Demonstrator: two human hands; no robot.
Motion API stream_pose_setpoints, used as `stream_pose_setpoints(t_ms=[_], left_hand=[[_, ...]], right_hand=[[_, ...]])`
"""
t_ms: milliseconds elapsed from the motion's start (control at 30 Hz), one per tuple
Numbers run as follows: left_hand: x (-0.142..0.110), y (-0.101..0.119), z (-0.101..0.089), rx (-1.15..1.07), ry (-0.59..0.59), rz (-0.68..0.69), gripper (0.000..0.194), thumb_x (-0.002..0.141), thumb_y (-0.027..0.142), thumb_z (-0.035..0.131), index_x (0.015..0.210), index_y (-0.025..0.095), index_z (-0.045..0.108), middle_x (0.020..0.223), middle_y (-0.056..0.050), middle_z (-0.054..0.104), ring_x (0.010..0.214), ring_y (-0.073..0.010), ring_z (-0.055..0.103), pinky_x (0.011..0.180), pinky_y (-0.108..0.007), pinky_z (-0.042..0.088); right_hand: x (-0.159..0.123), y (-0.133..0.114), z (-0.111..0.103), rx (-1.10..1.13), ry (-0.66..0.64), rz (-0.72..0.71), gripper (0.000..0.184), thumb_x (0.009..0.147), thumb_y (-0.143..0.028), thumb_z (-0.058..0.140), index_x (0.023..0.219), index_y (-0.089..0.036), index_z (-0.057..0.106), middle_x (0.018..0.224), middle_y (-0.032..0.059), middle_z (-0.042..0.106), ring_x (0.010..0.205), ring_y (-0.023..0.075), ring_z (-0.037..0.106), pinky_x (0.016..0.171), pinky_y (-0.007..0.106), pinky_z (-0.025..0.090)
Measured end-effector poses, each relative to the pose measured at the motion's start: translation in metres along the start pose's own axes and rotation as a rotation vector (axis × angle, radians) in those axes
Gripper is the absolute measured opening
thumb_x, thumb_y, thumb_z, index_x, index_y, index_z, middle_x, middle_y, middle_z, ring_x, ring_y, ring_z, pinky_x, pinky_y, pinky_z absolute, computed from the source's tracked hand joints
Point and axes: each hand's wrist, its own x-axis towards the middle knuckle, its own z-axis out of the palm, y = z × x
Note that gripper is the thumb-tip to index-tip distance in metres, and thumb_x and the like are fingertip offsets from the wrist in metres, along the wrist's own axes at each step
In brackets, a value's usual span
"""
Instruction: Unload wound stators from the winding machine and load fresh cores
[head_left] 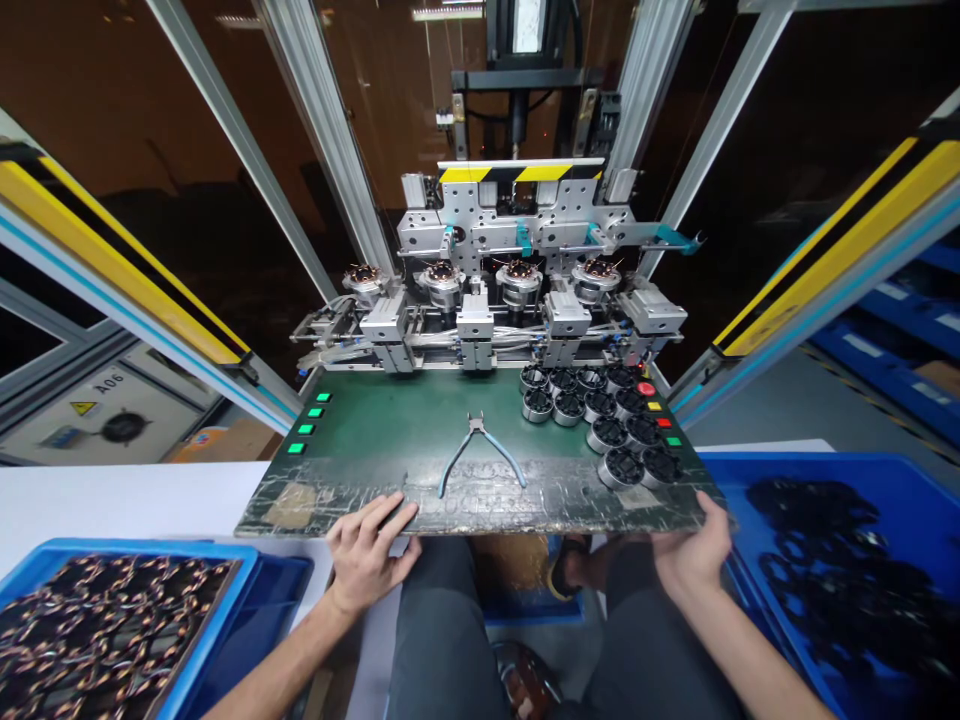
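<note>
My left hand [371,550] lies on the front edge of the green worktop [390,420], its fingers apart and holding nothing. At the front right corner, my right hand [694,555] clasps the worktop's edge, thumb on top; its other fingers are mostly hidden beneath. Wire cutters [477,430] with light-blue handles lie spread between the hands, jaws pointing away from me. Several silver rings with black inserts [600,405] stand grouped at the right. Behind, a fixture [476,320] carries a row of parts with copper windings [519,280].
A blue bin [247,570] of copper-wound parts stands at left. Another blue bin [900,490] at right holds black parts [825,540]. Green buttons [306,429] line the worktop's left side; a red button [646,389] sits at right. Yellow-and-black posts [832,240] flank the station.
</note>
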Motion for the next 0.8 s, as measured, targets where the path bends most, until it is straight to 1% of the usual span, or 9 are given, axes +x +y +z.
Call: stream_pose_setpoints(t_ms=[167,300,500,600,700,767,800], left_hand=[[0.000,0.000,0.000,0.005,0.000,0.005,0.035,0.095,0.036,0.077,0.129,0.033,0.071,0.124,-0.005,0.080,0.113,-0.0263,0.072,0.097,-0.043,0.042],[0.002,0.001,-0.001,0.019,0.002,0.014,0.036,0.095,0.036,0.077,0.129,0.034,0.071,0.123,-0.004,0.080,0.112,-0.0257,0.072,0.096,-0.043,0.042],[0.005,-0.001,-0.002,0.039,-0.005,0.037,0.039,0.093,0.035,0.078,0.131,0.033,0.070,0.123,-0.005,0.080,0.112,-0.0259,0.072,0.096,-0.043,0.042],[-0.001,-0.004,-0.001,0.072,-0.027,0.081,0.049,0.088,0.037,0.081,0.134,0.032,0.068,0.125,-0.007,0.079,0.114,-0.0273,0.071,0.096,-0.044,0.043],[-0.005,-0.005,-0.003,0.078,-0.046,0.106,0.056,0.085,0.045,0.080,0.137,0.031,0.065,0.127,-0.008,0.077,0.115,-0.0288,0.070,0.097,-0.044,0.043],[0.003,-0.003,-0.010,0.053,-0.086,0.066,0.054,0.087,0.049,0.076,0.137,0.031,0.065,0.126,-0.009,0.076,0.114,-0.0301,0.069,0.097,-0.045,0.043],[0.012,0.000,-0.015,0.037,-0.138,0.031,0.052,0.089,0.051,0.073,0.136,0.030,0.064,0.123,-0.009,0.075,0.112,-0.0304,0.069,0.096,-0.045,0.043]], right_hand=[[-0.001,-0.001,0.001,0.003,0.009,0.002,0.040,0.082,-0.041,0.068,0.116,-0.021,0.077,0.114,0.0016,0.079,0.094,0.0217,0.074,0.082,0.037,0.065],[-0.003,-0.002,0.004,0.004,0.023,-0.003,0.039,0.082,-0.040,0.068,0.116,-0.021,0.076,0.110,0.0015,0.079,0.094,0.0211,0.074,0.085,0.037,0.064],[-0.003,-0.002,0.004,0.004,0.020,0.002,0.039,0.081,-0.040,0.069,0.114,-0.021,0.077,0.111,0.0015,0.078,0.094,0.0203,0.073,0.083,0.034,0.064],[-0.003,-0.002,0.004,-0.001,0.027,0.017,0.040,0.081,-0.041,0.069,0.115,-0.022,0.077,0.109,0.0011,0.078,0.092,0.0205,0.074,0.085,0.037,0.065],[-0.002,-0.001,0.002,0.000,0.018,0.021,0.041,0.080,-0.044,0.071,0.115,-0.022,0.076,0.109,0.0011,0.079,0.092,0.0218,0.074,0.088,0.040,0.065],[0.001,0.001,0.000,0.007,0.020,0.024,0.043,0.079,-0.044,0.073,0.115,-0.022,0.076,0.111,0.0008,0.079,0.092,0.0213,0.075,0.087,0.039,0.065],[0.002,0.002,-0.001,0.011,0.025,0.025,0.043,0.078,-0.044,0.074,0.115,-0.022,0.076,0.112,0.0005,0.079,0.093,0.0210,0.075,0.086,0.037,0.065]])
